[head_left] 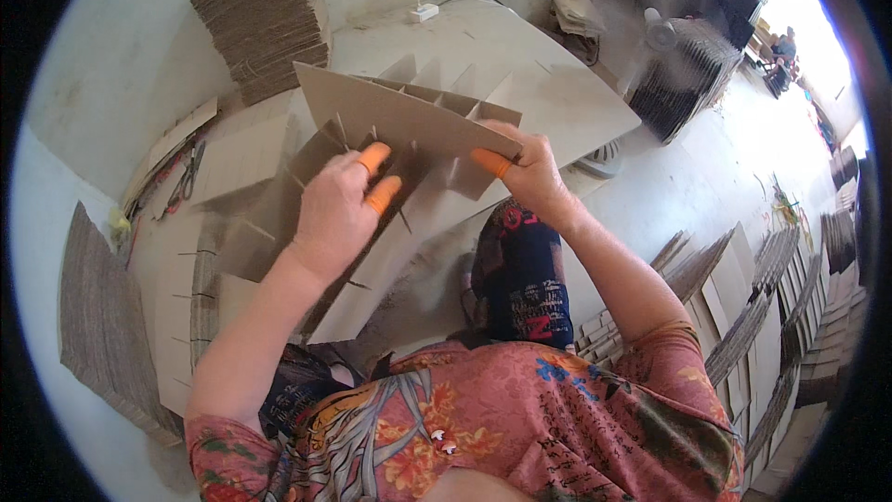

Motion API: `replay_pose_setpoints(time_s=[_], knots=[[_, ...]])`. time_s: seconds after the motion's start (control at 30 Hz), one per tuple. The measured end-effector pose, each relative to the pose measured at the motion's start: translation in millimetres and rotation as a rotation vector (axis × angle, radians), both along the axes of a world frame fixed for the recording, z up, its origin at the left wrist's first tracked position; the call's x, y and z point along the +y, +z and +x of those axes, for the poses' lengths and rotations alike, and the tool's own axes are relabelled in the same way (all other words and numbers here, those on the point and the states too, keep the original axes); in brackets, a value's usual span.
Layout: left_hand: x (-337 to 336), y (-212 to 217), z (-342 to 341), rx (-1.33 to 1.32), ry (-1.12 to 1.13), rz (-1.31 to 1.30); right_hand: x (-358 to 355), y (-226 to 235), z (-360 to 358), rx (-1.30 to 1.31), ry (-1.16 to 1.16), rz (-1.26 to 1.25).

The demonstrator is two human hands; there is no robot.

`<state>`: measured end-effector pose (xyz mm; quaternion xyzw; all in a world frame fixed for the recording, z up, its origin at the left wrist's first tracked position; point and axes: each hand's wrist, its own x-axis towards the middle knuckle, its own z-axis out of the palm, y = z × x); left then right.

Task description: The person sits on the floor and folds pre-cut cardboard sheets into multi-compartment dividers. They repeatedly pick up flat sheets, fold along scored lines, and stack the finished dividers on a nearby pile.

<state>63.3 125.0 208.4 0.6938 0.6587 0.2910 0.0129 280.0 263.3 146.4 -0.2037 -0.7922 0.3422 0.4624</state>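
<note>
A partly interlocked cardboard divider grid (409,116) stands tilted over the table, its long flat panel facing me. My right hand (530,172) grips the panel's right end, with an orange finger cover on the thumb. My left hand (336,209) is at the panel's lower left side, close to slotted cardboard strips (321,153) that stick up there. Its thumb and forefinger, both in orange covers, are spread apart with nothing visible between them. The left hand's other fingers are partly hidden.
Stacks of cardboard (265,23) lean at the back left, with another stack (111,316) at the lower left. Scissors (189,177) lie left of the table. A white adapter (425,12) sits on the white tabletop (557,98). Bundled cardboard pieces (734,307) fill the floor at right.
</note>
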Motion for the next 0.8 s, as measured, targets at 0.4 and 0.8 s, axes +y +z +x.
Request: replay_pose_setpoints(time_s=[0.4, 0.8], knots=[[24, -36, -17, 0.061, 0.085, -0.342, -9, 43, 12, -0.279, 0.107, 0.371], [9, 0, -58, 0.019, 0.254, 0.090, -11, 20, 13, -0.373, -0.003, 0.240]])
